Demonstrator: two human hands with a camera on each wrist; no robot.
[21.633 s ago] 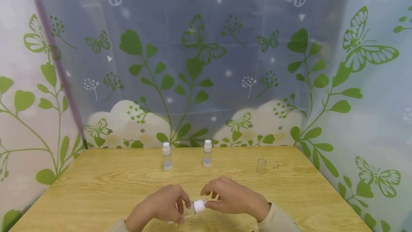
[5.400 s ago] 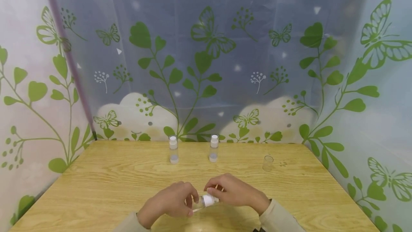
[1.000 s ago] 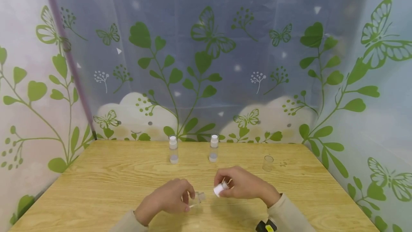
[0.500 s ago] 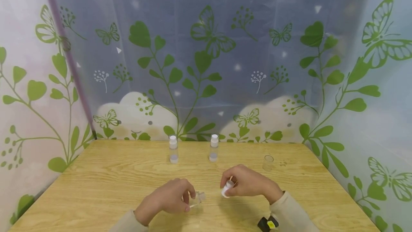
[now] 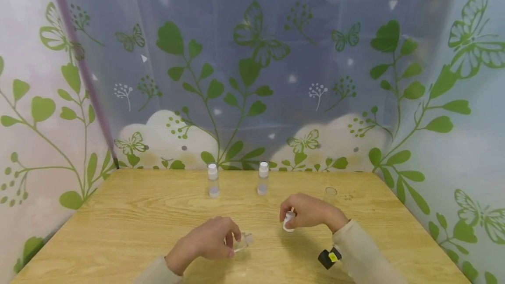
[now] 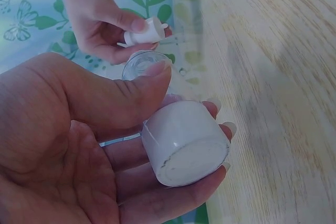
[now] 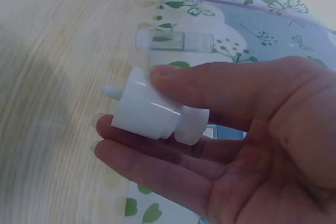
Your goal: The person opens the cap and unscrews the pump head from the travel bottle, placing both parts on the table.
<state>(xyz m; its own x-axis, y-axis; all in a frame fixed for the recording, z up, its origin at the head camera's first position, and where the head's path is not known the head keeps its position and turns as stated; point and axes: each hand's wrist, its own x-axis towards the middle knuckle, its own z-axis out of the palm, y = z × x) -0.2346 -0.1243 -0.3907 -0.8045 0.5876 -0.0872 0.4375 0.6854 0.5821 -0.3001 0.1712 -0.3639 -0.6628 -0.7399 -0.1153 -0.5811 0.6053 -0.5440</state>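
My left hand (image 5: 209, 238) grips a small clear bottle (image 5: 245, 240) lying nearly level, its open neck pointing right. In the left wrist view, the thumb lies along the bottle's clear side, and its white base (image 6: 184, 142) faces the camera. Further right and farther from me, my right hand (image 5: 311, 211) pinches a white pump head (image 5: 289, 222) between thumb and fingers. A short white stem (image 7: 109, 92) sticks out of its lower end in the right wrist view. Bottle and pump head are apart, both held over the table.
Two bottles with white pump tops, one left (image 5: 213, 183) and one right (image 5: 263, 181), stand upright at the table's back. A clear cap (image 5: 330, 194) stands at the back right, beyond my right hand. A black device with a yellow label (image 5: 326, 258) sits by my right sleeve.
Earlier the pump head was on the bottle; now it is off. Over the last second my right hand has carried it right and away from me. The left hand has stayed nearly still.
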